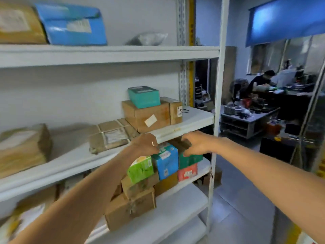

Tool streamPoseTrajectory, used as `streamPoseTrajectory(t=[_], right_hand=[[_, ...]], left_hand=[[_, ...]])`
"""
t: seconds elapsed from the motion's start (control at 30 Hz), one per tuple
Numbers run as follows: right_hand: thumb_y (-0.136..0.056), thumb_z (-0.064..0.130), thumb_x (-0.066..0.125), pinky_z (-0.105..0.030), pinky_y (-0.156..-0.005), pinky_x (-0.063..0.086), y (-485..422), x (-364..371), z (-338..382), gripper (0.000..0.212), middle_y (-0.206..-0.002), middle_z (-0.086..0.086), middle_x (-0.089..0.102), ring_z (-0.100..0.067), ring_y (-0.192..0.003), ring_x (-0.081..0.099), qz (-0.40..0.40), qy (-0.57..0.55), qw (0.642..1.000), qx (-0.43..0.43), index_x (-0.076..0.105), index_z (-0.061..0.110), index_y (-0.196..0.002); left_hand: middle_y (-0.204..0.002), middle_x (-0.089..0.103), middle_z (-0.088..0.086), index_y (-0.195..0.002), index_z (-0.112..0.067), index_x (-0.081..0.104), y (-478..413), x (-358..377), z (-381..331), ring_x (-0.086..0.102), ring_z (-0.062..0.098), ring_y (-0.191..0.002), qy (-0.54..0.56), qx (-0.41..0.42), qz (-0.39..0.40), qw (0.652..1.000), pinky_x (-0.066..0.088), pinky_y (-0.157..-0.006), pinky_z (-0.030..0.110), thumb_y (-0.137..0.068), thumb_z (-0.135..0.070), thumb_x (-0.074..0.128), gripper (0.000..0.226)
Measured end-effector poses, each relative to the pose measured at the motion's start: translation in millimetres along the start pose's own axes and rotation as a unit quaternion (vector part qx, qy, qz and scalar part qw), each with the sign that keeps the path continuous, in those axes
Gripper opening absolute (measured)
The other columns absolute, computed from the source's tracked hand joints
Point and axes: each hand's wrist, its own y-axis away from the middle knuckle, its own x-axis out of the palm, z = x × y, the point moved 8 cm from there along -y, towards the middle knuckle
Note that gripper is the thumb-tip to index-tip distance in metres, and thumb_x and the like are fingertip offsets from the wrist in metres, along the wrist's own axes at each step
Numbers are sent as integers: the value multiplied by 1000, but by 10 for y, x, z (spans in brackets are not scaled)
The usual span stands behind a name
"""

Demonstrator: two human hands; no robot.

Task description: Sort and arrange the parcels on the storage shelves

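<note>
While the left hand (145, 144) curls by a blue box (167, 164), the right hand (198, 144) curls over a green box (190, 160). Can't tell if either holds

Grn box (140, 169), blue box (167, 163), dk-green box (191, 160) (shelves (105, 55) wht).

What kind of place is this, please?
Probably a parcel storage room beside a workshop or office: white metal shelves hold taped cardboard boxes and mailer bags, and a cluttered work table stands in the room behind.
</note>
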Motion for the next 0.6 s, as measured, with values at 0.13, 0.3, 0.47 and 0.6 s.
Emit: streamPoseTrajectory(t=[0.13,0.3,0.47,0.6], right_hand=[[-84,34,71,-31,-80,45,-410,120,687,67,-119,-4,51,-21,-100,51,8,16,998,-65,41,12,-140],[-83,36,71,-38,-89,49,-842,221,1284,61,-128,-7,53,-24,-108,56,15,27,993,-112,46,12,-133],[-83,34,70,-41,-90,49,-1229,288,1399,57,-123,-7,56,-24,-106,56,17,47,992,-112,47,11,-131],[-85,35,68,-40,-95,47,-1486,300,1370,60,-132,-7,50,-24,-115,52,8,54,993,-106,44,13,-135]], left_hand=[[-126,58,0,-113,-24,65,239,-169,796,55,23,-115,-21,-62,-15,998,48,-93,35,-85,-33,64,30],[-113,67,1,-101,-29,70,436,-422,1578,61,23,-103,12,-135,-71,988,51,-87,31,-78,-28,67,23],[-103,71,0,-91,-30,69,400,-614,1983,65,21,-95,58,-137,-103,983,54,-86,35,-77,-23,70,15],[-102,70,-1,-85,-36,62,306,-619,2222,65,20,-94,45,-157,-100,982,54,-84,37,-78,-26,67,13]])
